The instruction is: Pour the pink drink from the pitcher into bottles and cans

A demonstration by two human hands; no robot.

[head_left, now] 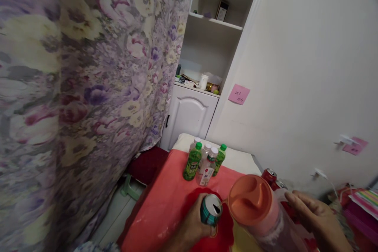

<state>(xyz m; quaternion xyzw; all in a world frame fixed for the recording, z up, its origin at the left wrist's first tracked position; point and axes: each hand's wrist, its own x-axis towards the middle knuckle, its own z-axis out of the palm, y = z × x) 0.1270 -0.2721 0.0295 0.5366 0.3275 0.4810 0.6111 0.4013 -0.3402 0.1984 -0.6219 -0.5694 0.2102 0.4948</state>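
Observation:
My left hand [191, 224] is wrapped round an opened teal drink can [210, 214], its silver top facing up. Close to its right, a clear pitcher [274, 224] with an orange lid [250, 199] tilts toward the can's mouth. The lid's spout almost meets the can; a thin strand shows between them, possibly liquid. Some cloudy, foamy liquid is visible inside the pitcher. My right hand [315, 214] grips the pitcher at its handle side, with the handle mostly hidden. Beneath the can lies a bright red, wavy-edged tray or mat [226, 240].
Several bottles with green or white caps, one a green bottle [193, 163], stand on the coral tablecloth [156, 201]. Red cans [269, 175] sit by the wall behind the pitcher. A floral curtain [103, 67] hangs left; a white cabinet [189, 110] stands behind. A yellow item [242, 240] lies below.

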